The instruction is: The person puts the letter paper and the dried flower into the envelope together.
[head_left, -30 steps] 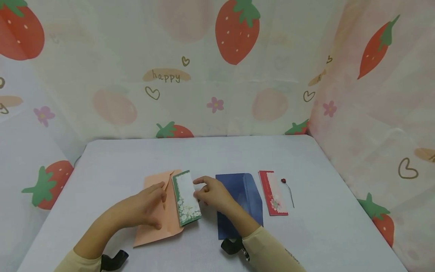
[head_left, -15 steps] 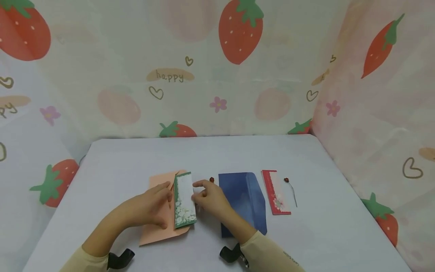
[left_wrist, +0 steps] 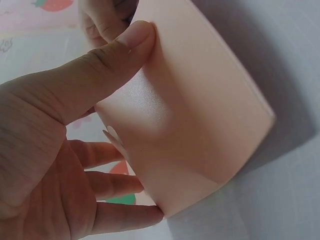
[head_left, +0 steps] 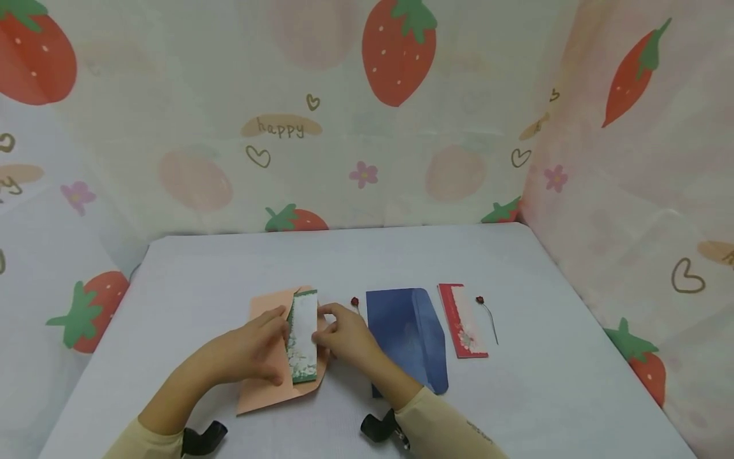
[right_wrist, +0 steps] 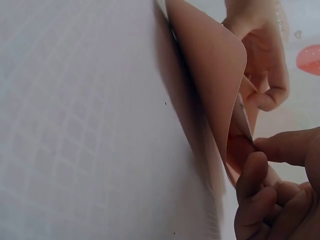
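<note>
A peach envelope (head_left: 266, 396) lies at the centre-left of the table, tilted. The left hand (head_left: 249, 350) holds its body; in the left wrist view the thumb of the left hand (left_wrist: 75, 125) lies on the envelope (left_wrist: 200, 125) and the other fingers are at its edge. A white card with green floral borders (head_left: 304, 338) stands partly within the envelope's opening. The right hand (head_left: 350, 338) pinches the card's right edge between thumb and finger. In the right wrist view, the envelope's flap (right_wrist: 215, 65) stands out beside the right hand (right_wrist: 280, 195).
A blue envelope (head_left: 392, 325) lies right of the right hand, partly under that forearm. Near its upper left corner is a small dried red flower (head_left: 355, 301). Farther right are a red and pink card (head_left: 461, 322) and another stemmed flower (head_left: 480, 299). A strawberry-print curtain (head_left: 401, 146) stands behind.
The right hand has moved left with the green-edged card, whose left side has gone into the envelope. The envelope's flap now shows right of the card. The left hand has hardly moved.
</note>
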The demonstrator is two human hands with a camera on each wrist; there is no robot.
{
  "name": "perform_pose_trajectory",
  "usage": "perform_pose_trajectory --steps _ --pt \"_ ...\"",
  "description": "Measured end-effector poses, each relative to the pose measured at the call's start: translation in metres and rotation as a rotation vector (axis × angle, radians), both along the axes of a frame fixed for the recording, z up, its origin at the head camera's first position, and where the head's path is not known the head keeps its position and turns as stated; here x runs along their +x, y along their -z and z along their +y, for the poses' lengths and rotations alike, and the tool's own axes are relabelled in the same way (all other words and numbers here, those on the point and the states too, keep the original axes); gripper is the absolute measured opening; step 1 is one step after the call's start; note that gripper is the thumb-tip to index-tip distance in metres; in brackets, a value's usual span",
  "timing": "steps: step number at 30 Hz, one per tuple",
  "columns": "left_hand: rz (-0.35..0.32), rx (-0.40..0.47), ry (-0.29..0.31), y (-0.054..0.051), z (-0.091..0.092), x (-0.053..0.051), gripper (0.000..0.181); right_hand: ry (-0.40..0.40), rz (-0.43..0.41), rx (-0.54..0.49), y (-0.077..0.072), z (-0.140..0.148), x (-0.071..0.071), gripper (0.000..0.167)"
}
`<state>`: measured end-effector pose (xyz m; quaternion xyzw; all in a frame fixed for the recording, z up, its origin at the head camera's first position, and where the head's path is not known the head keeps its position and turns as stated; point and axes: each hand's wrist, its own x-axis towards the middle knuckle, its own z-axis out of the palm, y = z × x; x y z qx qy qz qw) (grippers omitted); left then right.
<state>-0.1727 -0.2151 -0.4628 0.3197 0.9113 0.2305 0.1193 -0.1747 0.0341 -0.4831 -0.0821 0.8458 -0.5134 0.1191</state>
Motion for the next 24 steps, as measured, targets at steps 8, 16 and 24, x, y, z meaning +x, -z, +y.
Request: perform_pose_trajectory --steps 8,16,24 --pt "0.006 0.011 -0.006 0.002 -0.0002 -0.001 0.062 -0.049 -0.043 0.006 -0.0017 -0.0035 -0.0038 0.064" --pt "0.001 0.005 0.001 0.0026 -0.0009 -0.0003 0.062 -0.113 -0.052 0.058 -0.0012 -0.0055 -0.0072 0.073" --pt "0.006 -0.001 0.008 0.001 -0.0014 -0.001 0.062 -0.123 -0.042 0.062 0.0012 -0.0072 -0.0086 0.074"
